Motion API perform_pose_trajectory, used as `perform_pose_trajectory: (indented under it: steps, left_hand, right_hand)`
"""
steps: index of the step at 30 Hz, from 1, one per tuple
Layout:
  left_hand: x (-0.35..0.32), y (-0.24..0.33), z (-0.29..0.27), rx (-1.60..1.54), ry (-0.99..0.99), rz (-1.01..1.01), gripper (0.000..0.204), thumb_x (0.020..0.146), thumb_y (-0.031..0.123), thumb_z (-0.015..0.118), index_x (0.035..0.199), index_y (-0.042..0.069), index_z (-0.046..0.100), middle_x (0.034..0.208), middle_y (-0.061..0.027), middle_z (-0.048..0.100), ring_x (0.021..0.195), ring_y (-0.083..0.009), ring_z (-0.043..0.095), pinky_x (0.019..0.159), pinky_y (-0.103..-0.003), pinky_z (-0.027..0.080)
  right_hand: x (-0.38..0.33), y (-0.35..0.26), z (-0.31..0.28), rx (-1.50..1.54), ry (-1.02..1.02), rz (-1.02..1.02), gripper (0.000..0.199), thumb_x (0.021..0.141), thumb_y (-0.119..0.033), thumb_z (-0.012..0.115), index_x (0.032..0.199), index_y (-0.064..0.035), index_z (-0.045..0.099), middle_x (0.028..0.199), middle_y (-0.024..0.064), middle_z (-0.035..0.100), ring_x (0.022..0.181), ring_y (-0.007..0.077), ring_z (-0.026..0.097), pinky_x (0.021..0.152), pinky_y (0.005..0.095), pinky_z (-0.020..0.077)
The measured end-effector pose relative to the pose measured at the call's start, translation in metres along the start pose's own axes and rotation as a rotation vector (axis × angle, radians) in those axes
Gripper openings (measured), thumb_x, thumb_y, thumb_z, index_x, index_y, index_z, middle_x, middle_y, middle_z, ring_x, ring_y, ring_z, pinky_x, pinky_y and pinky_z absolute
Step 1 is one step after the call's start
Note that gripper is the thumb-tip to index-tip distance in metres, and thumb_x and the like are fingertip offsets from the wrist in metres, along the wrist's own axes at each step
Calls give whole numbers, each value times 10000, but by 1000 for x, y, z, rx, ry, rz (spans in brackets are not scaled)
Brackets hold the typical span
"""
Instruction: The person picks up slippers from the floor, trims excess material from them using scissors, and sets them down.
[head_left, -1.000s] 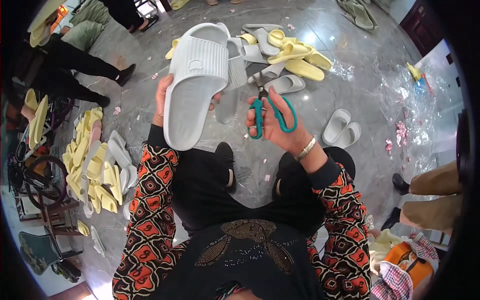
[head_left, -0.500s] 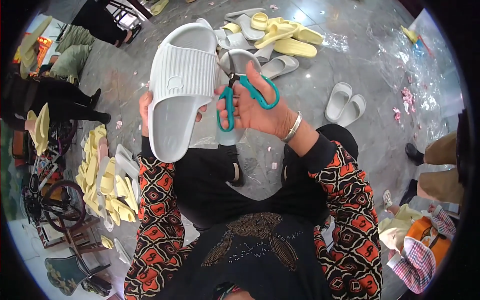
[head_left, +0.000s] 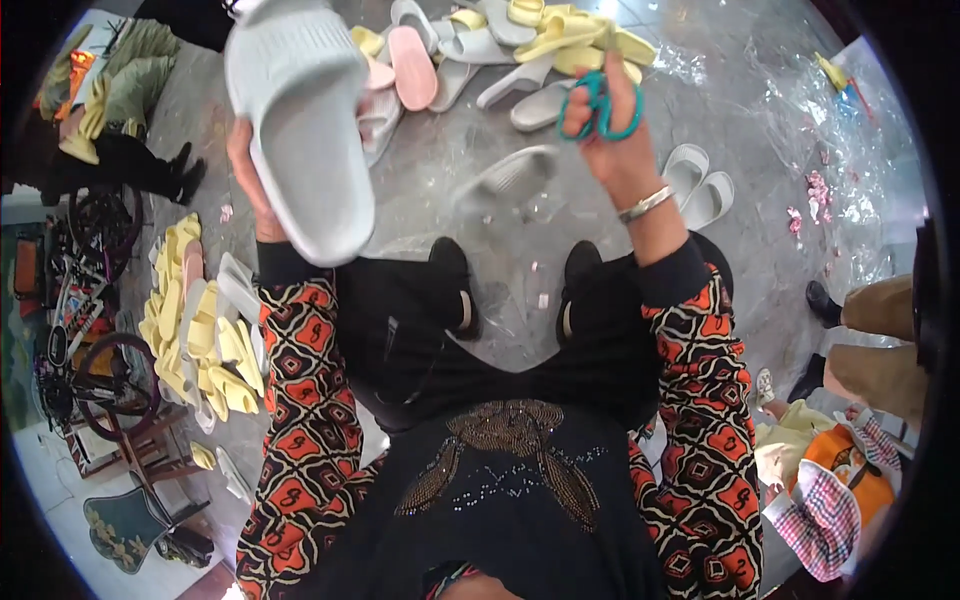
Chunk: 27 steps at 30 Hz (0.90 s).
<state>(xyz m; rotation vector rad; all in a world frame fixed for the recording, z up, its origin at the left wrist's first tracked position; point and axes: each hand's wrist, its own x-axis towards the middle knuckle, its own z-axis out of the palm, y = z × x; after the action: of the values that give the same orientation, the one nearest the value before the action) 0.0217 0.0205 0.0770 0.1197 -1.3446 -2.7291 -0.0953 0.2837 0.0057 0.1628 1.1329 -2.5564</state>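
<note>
The left hand [head_left: 245,170] grips a pale grey slide sandal [head_left: 300,120] from behind, fingers wrapped round its edge, sole ribs facing up, raised above the left knee; the right hand [head_left: 610,135] is clenched through the loops of teal-handled scissors [head_left: 600,100], blades hidden behind the fingers. A blurred grey sandal [head_left: 505,180] shows between the hands, over the floor. To trim well, I'd steady the sandal nearer the lap and bring the scissors to its rim. Trimmed yellow sandals [head_left: 195,330] lie stacked to the left.
</note>
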Motion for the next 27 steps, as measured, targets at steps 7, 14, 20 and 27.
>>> perform_pose_trajectory:
  steps: [7,14,20,27]
  left_hand:
    - [27,-12,-25,1015,333,581,871,651,199,730,1313,-11,204,1147,-200,437,995,-247,499,799,-303,441]
    - [32,-20,-23,1049,399,570,782,709,190,686,1304,-11,221,1121,-151,462,1005,-210,484,815,-299,416]
    - [37,-15,-36,788,485,346,715,717,233,664,1264,-18,278,1094,-140,463,949,-188,479,848,-298,373]
    - [38,-9,-60,752,558,289,560,809,223,540,1250,-31,308,1135,-190,501,993,-248,532,877,-361,403]
  right_hand:
    - [84,52,-58,-1206,299,-331,505,661,-411,712,906,-8,531,841,177,596,774,313,583,700,377,468]
    - [127,139,-162,-1404,826,46,729,551,-496,743,994,44,533,953,232,590,920,345,570,796,389,438]
    - [154,181,-174,-1276,811,224,720,562,-425,768,1047,23,480,1024,235,564,965,359,547,815,398,436]
    - [166,256,-189,-1316,835,360,724,530,-412,788,1038,27,518,1011,222,578,953,335,562,814,383,442]
